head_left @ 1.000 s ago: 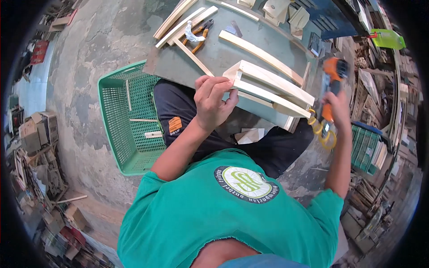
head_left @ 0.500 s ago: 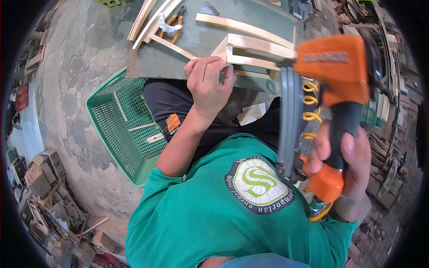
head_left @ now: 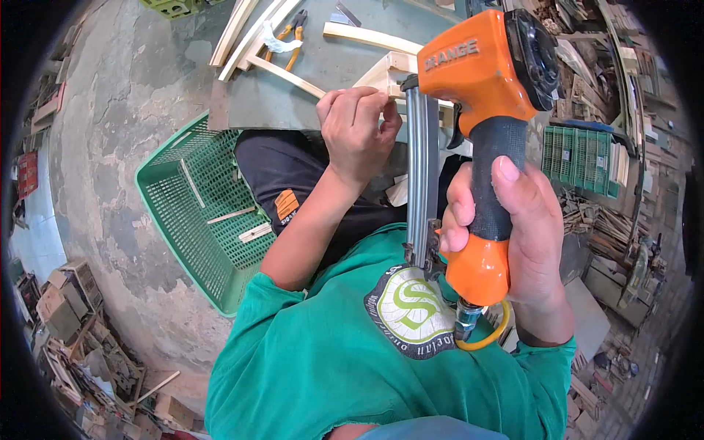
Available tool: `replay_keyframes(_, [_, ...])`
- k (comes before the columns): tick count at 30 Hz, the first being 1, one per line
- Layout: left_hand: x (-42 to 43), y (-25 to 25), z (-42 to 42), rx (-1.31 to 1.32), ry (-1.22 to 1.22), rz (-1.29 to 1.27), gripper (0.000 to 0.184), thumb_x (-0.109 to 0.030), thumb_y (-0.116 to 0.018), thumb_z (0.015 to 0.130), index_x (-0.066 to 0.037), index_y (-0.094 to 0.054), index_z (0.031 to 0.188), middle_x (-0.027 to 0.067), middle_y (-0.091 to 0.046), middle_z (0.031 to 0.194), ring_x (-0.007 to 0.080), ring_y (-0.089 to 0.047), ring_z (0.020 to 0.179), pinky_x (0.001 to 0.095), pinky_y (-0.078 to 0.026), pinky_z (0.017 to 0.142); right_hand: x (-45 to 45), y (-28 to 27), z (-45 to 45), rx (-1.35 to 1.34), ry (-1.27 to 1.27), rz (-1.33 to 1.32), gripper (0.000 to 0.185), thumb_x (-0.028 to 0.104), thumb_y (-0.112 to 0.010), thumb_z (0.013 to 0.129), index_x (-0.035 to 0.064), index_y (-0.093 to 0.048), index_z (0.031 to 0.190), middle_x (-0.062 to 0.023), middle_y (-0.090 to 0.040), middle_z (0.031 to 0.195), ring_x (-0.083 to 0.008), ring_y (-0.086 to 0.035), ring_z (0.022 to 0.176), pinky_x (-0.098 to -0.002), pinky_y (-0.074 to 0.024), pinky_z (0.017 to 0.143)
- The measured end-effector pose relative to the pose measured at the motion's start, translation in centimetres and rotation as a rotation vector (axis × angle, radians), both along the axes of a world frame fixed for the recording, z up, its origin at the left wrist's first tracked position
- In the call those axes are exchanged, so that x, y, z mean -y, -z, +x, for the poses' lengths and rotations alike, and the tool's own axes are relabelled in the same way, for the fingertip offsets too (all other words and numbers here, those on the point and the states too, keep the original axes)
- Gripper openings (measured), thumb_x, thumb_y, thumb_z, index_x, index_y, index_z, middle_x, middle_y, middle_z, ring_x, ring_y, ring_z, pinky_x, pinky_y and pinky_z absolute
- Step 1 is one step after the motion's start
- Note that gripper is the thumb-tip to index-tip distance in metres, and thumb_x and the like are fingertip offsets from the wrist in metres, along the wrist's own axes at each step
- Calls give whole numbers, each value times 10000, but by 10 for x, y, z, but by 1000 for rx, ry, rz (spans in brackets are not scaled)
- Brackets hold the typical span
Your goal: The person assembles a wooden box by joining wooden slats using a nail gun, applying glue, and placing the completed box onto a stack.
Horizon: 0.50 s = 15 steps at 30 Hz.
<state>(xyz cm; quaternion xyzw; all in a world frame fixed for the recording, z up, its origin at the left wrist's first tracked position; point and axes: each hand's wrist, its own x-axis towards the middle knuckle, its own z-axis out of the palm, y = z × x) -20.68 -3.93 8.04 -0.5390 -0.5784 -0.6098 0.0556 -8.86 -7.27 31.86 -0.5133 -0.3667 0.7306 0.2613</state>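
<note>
My right hand [head_left: 524,220] is wrapped round the black grip of an orange nail gun [head_left: 469,66], held upright close to the camera. The gun's grey magazine [head_left: 422,169] points down toward my shirt, and its nose is by the wooden frame [head_left: 396,67]. My left hand [head_left: 359,132] pinches the near left corner of that frame at the table's edge. Much of the frame is hidden behind the gun. Left of it, a thin wood strip [head_left: 290,77] lies on the grey table [head_left: 257,106], near pliers [head_left: 296,37] with orange handles.
A green basket [head_left: 183,227] with a few wood strips stands on the floor to the left. More wood strips [head_left: 253,37] lie at the table's left end. A yellow air hose [head_left: 491,337] hangs from the gun. Another green crate [head_left: 579,158] and wood piles are at the right.
My right hand has brought the nail gun in from the right, up to the frame's left corner. My left hand stays on that corner. The view has shifted.
</note>
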Motion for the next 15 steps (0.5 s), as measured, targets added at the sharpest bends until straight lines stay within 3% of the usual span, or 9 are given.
replay_keyframes(1, [-1,-1,0,-3,6,-6,327,-11,-799,680,-107,-635,946,21,-684,896,220,-664,840,385,-463,878,1,0,0,-39,12,-8,277,314,-561,1081,45,-520,1030,-69,-617,801,-151,-628,666,-305,-525,635])
replay_keyframes(11, [1,-1,-1,10,19,-24,304,-30,-794,694,-101,-647,951,25,-681,903,224,-663,855,394,-463,889,3,4,-6,-21,20,-10,274,311,-559,1081,42,-515,1050,-68,-615,797,-152,-631,664,-310,-531,632])
replay_keyframes(13, [1,-1,0,10,13,-14,299,-31,-792,697,-97,-650,952,27,-681,903,226,-660,854,398,-461,895,3,4,-7,42,5,23,458,428,-509,1091,14,-535,896,-76,-598,771,-160,-663,638,-326,-603,649])
replay_keyframes(15, [2,-1,0,11,21,-20,298,-32,-791,699,-97,-651,953,28,-680,904,227,-659,857,401,-460,899,3,4,-7,45,11,20,457,427,-508,1091,14,-535,897,-75,-598,770,-159,-663,637,-325,-601,648])
